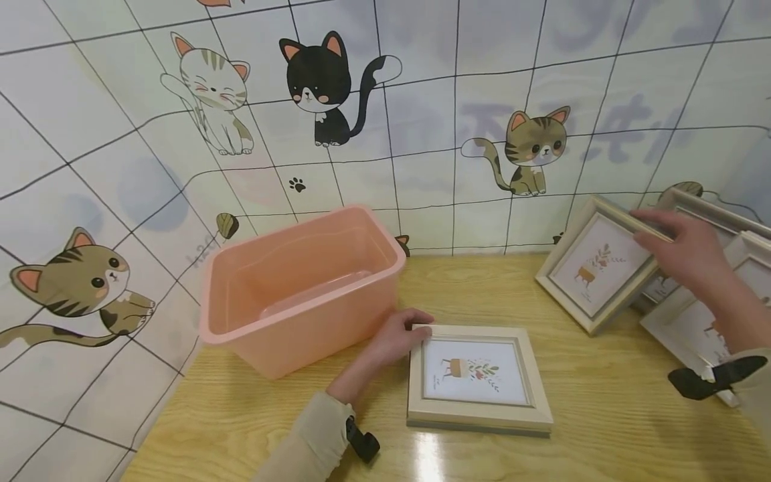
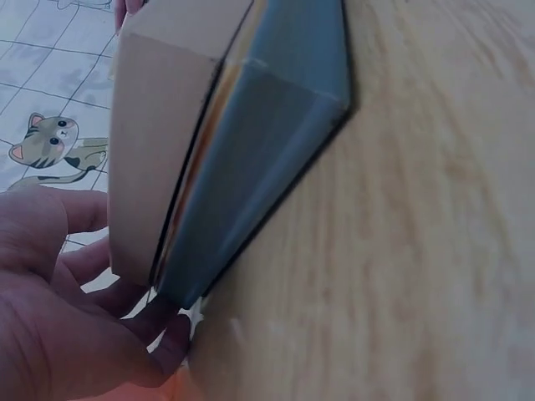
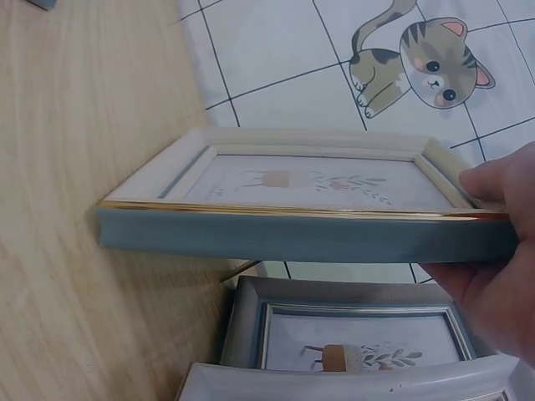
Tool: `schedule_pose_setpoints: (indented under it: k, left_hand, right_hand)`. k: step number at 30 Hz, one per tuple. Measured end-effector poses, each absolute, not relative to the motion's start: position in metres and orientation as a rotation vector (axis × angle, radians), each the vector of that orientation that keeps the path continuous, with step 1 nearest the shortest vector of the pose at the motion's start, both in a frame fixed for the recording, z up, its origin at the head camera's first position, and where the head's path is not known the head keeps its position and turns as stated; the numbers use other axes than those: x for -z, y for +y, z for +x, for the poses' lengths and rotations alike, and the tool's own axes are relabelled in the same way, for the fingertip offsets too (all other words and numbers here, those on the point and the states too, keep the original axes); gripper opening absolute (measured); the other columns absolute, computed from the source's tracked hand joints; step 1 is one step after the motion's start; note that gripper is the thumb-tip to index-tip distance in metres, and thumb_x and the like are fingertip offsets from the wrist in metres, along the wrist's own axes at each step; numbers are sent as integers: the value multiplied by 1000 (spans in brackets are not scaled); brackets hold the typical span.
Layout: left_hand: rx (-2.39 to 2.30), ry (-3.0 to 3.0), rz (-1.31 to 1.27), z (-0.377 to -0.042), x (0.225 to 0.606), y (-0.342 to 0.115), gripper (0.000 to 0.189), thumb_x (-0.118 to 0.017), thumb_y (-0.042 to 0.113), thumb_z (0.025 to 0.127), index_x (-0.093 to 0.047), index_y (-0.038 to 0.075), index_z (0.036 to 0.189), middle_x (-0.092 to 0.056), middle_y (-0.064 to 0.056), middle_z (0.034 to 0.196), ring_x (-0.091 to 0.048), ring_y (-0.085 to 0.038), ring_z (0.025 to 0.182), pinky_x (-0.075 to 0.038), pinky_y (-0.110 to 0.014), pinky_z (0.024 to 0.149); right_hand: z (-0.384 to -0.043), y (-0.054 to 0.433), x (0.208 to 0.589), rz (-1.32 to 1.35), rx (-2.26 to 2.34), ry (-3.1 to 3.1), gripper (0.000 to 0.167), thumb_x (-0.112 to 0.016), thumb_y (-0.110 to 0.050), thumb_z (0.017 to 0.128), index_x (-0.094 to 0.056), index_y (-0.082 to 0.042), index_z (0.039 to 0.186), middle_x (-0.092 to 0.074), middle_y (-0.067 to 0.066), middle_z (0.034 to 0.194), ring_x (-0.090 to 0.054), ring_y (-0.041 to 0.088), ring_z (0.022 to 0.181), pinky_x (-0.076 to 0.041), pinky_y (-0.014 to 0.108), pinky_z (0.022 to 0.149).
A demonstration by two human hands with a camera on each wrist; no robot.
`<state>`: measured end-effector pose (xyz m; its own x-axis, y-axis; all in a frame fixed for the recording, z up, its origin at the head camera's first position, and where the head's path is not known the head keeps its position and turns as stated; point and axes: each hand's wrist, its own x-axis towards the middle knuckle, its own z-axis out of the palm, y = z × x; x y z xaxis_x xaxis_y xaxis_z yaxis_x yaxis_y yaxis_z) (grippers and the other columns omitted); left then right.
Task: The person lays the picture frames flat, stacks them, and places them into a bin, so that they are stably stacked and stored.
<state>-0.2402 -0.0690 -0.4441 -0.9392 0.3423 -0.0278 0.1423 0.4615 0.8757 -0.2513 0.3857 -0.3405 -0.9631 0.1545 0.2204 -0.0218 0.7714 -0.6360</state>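
Note:
My right hand (image 1: 687,251) grips a cream picture frame (image 1: 593,264) by its upper edge and corner, holding it tilted up. In the right wrist view, that frame's blue-grey side and thin gold line face the camera. On the table lies another cream picture frame (image 1: 476,375), face up, with a plant print turned sideways. My left hand (image 1: 394,338) rests at its far left corner, fingers loosely spread against the edge. From the left wrist, a beige layer and a blue-grey layer (image 2: 259,167) show; whether these are one frame or two stacked, I cannot tell.
A pink plastic bin (image 1: 307,288) stands just left of the left hand, against the wall side. More picture frames lean at the right, one silver-grey (image 3: 251,313) and one white (image 3: 351,380). Behind the wooden table (image 1: 482,288) is a cat-patterned tiled wall (image 1: 421,167).

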Motion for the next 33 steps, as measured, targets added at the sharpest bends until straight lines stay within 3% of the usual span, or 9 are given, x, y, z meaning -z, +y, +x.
schedule_pose_setpoints:
  k: [3, 5, 9, 13, 15, 17, 20, 24, 33]
  left_hand:
    - [-1440, 2517, 430, -240, 438, -65, 27, -66, 21, 101, -72, 9, 124, -69, 1, 116, -59, -18, 105, -49, -35, 89]
    - [-1429, 2513, 424, -240, 434, -61, 29, -65, 23, 102, -70, 11, 128, -68, 1, 119, -59, -19, 110, -50, -37, 92]
    - [-1456, 2521, 407, -239, 423, -54, 33, -64, 27, 103, -67, 13, 132, -67, -1, 127, -59, -23, 123, -50, -42, 100]
    - [-1519, 2534, 454, -237, 413, -48, 36, -63, 30, 104, -65, 14, 136, -66, -4, 132, -56, -25, 129, -45, -46, 106]
    - [-1551, 2529, 495, -235, 407, -46, 38, -62, 30, 104, -63, 13, 138, -65, -4, 135, -55, -24, 130, -43, -46, 108]
    - [-1592, 2520, 549, -232, 403, -45, 39, -62, 30, 104, -63, 12, 139, -64, -5, 137, -55, -24, 130, -43, -44, 108]
    - [-1669, 2488, 646, -228, 396, -44, 39, -62, 27, 105, -62, 11, 140, -62, -6, 140, -55, -24, 130, -46, -39, 105]
    - [-1788, 2386, 774, -223, 386, -42, 40, -61, 22, 105, -59, 11, 143, -60, -7, 143, -56, -25, 129, -48, -33, 101]
    - [-1826, 2273, 1002, -217, 367, -42, 50, -58, 14, 106, -46, 7, 154, -51, -10, 152, -48, -25, 139, -43, -36, 109]
  right_hand:
    - [-244, 385, 342, -133, -994, -2673, 57, -41, -34, 111, -33, -7, 160, -27, 32, 160, -30, 55, 140, -37, 63, 93]
    - [-238, 384, 343, -139, -1055, -2634, 56, -42, -35, 110, -33, -11, 161, -24, 27, 164, -25, 50, 145, -35, 63, 103]
    - [-226, 378, 345, -133, -1211, -2527, 52, -45, -37, 110, -37, -28, 161, -19, 2, 169, -7, 31, 155, -15, 64, 117]
    - [-216, 367, 343, -138, -1296, -2460, 49, -47, -36, 109, -39, -37, 158, -21, -14, 166, -10, 14, 154, -16, 50, 122]
    - [-210, 361, 340, -107, -1341, -2438, 49, -49, -33, 109, -42, -36, 157, -29, -15, 163, -32, 8, 147, -31, 34, 117]
    - [-205, 356, 338, -43, -1499, -2371, 48, -53, -28, 108, -47, -33, 155, -37, -14, 159, -51, -3, 125, -43, 15, 97]
    - [-199, 347, 336, 110, -1903, -2144, 46, -58, -14, 105, -55, -23, 150, -48, -8, 144, -62, -9, 92, -47, 9, 67]
    - [-193, 331, 335, 305, -2271, -1903, 45, -56, 1, 103, -60, -14, 145, -57, -10, 131, -68, 1, 102, -55, 18, 77]
    - [-184, 294, 337, 510, -2233, -2043, 45, -51, 6, 104, -60, -11, 145, -61, -4, 129, -69, 9, 101, -59, 27, 75]
